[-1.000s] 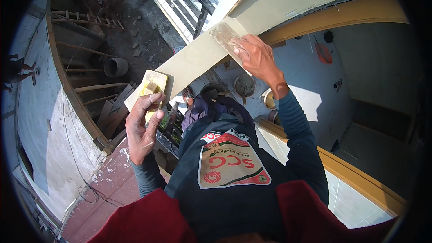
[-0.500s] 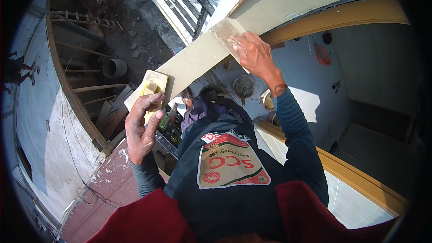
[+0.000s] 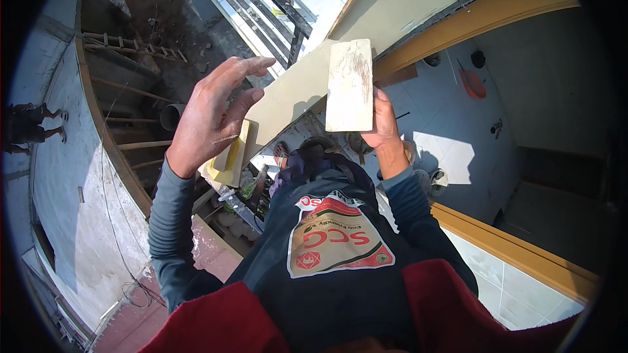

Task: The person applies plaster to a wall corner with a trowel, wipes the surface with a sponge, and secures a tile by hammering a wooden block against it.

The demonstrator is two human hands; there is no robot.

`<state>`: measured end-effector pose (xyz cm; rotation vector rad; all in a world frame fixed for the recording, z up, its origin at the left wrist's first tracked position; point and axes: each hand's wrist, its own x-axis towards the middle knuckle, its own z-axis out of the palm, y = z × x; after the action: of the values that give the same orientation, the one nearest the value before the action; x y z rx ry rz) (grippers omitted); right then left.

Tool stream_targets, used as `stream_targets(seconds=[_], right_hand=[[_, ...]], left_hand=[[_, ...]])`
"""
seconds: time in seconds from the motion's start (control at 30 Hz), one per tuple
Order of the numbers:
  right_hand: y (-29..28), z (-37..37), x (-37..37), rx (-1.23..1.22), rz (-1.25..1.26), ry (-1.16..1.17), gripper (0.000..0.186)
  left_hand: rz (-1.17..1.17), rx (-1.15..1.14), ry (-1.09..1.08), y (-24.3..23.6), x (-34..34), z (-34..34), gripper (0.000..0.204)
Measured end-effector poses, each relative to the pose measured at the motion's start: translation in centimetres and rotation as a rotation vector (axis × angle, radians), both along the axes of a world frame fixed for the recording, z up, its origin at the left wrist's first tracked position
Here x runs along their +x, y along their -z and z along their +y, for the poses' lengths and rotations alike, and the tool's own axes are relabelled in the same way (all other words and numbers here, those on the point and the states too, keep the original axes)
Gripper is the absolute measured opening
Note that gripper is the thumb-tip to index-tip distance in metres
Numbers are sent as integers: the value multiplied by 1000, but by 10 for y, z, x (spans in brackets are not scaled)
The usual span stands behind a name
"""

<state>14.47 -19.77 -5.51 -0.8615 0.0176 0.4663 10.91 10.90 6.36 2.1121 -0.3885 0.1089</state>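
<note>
the right hand (image 3: 386,121) grips the board (image 3: 350,85) by its lower right edge, flat face up, above the ledge (image 3: 288,98). the left hand (image 3: 216,108) is loosely curled around nothing, just above the float (image 3: 227,171) at the ledge's left end. a bump from that wrist could tip the float off the narrow ledge; the one-sided grip could let the board twist and scrape the ledge. below, the bucket's (image 3: 171,117) inside is hidden; the pail's (image 3: 439,178) contents are too small to tell.

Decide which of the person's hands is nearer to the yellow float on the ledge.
Left. The empty left hand partly overlaps the yellow float in view; the right hand is farther right, holding a pale rectangular board.
</note>
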Motion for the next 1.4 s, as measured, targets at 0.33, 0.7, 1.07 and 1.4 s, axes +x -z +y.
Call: stream_targets(seconds=[0.33,0.7,1.07,1.4], right_hand=[[15,51,1,889,287,36,51],[10,56,24,993,405,215,43],[-30,50,46,1138,645,368,39],[-30,38,65,1052,524,381,50]], left_hand=[[68,330,269,73,158,-33,49],[142,23,436,139,195,-82,57],[135,-6,471,150,195,-81,65],[189,-53,472,145,192,-82,66]])
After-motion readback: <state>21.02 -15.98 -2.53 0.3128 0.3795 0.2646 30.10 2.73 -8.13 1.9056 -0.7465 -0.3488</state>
